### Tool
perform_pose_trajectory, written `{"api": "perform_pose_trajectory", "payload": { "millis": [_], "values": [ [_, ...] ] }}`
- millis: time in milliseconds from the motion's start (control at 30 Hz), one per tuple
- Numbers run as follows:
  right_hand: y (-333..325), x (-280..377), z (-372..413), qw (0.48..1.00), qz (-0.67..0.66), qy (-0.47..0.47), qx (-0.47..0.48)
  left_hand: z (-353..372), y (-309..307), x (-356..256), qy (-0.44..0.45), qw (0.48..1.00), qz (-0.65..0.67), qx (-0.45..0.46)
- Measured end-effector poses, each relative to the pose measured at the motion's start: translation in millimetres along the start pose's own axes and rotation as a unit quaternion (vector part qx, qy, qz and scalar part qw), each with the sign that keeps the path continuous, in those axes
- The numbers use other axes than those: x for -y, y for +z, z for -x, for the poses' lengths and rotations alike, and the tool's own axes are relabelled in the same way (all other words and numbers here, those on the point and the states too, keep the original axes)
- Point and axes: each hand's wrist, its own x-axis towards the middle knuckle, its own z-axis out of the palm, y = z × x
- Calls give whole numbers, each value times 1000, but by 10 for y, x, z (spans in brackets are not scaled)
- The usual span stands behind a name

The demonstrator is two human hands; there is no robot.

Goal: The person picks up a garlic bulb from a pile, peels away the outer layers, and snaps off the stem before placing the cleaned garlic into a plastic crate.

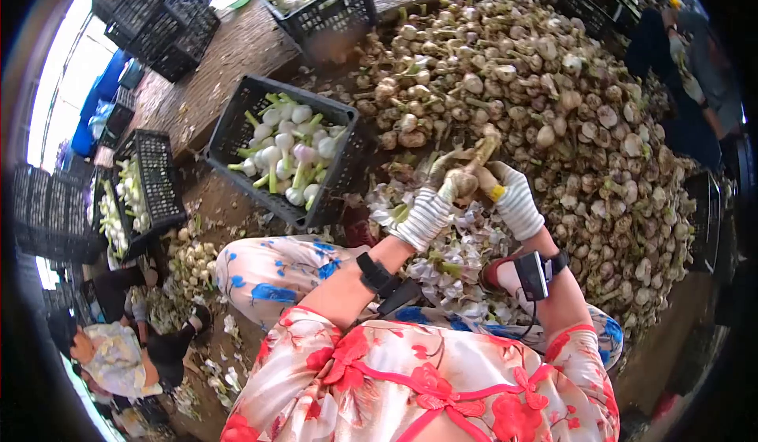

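Note:
A garlic bulb (464,183) with a thick stem pointing up and away is held between my two gloved hands. On its left side, my left hand (430,207) has its fingers closed around the bulb. My right hand (513,203) grips it from the other side, with something yellow around a finger near the bulb. Loose garlic skins (454,272) lie beneath my hands, between my legs. Just beyond rises a large pile of unpeeled garlic (545,110). To the left, a black crate (229,175) contains clean white bulbs with green stems.
Another black crate (335,12) with garlic stands at the back, and one (162,177) is at the left. Empty crates are stacked (154,20) at upper left. A person (118,355) sits at lower left; another person (699,71) is at the right beyond the pile.

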Motion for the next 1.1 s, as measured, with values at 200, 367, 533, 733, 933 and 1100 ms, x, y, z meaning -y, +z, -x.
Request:
{"api": "perform_pose_trajectory", "payload": {
  "millis": [200,367,533,733,933,1100],
  "values": [
    [89,105,220,996,-88,-4,12,207,90,-130,4,999,-30,22],
    [123,-127,339,992,25,-115,-40,156,-40,76,-120,955,269,19],
    [132,-214,315,989,-134,-16,-62,334,137,-273,-157,951,250,91],
    [293,-34,425,990,21,-104,-92,369,130,-214,-66,992,76,-74],
    [155,-270,351,986,-72,-130,-69,374,98,-201,-202,941,247,116],
    [216,-407,384,983,-171,-73,-5,284,196,-267,-245,945,216,-2]
  ]
}}
